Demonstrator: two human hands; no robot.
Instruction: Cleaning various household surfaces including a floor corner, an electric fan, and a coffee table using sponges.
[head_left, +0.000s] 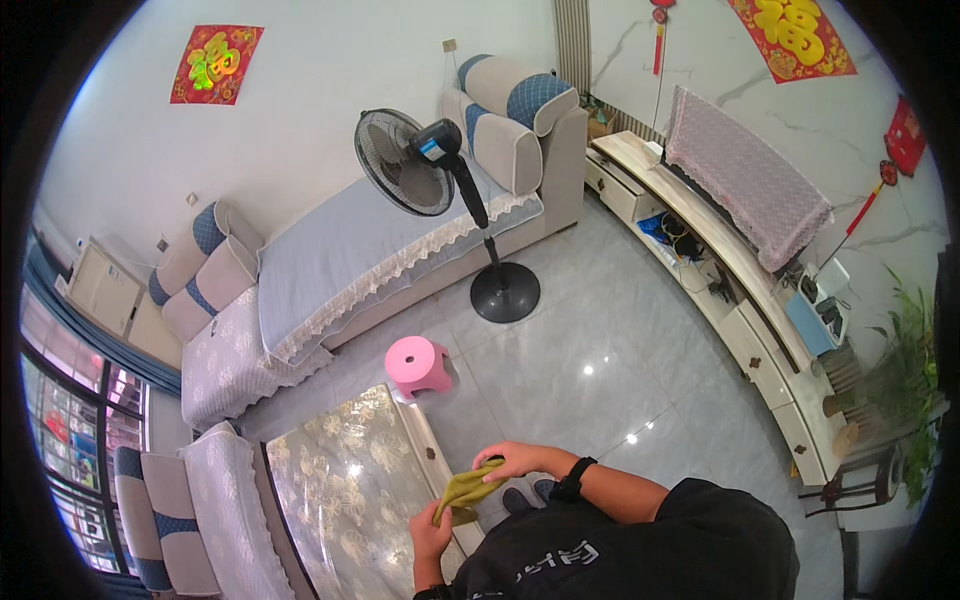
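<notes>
An olive-green cloth (469, 489) hangs stretched between my two hands, above the edge of a low table (367, 457) with a glossy, flower-patterned cover. My left hand (431, 534) pinches the cloth's lower left end. At the upper right end, my right hand (517, 459) grips it between thumb and fingers, and a dark band circles that wrist. The cloth droops a little in the middle, and one fold dangles below. Whether it is a towel or a garment, I cannot tell. Part of the table's drawer front (427, 450) shows beside the cloth.
A pink plastic stool (416, 364) stands on the tiled floor beyond the table. Behind it is a black pedestal fan (504, 292) before a long sofa (375, 240). A curved TV cabinet (780, 382) with an open drawer lies to the right. Slippered feet (517, 501) are below me.
</notes>
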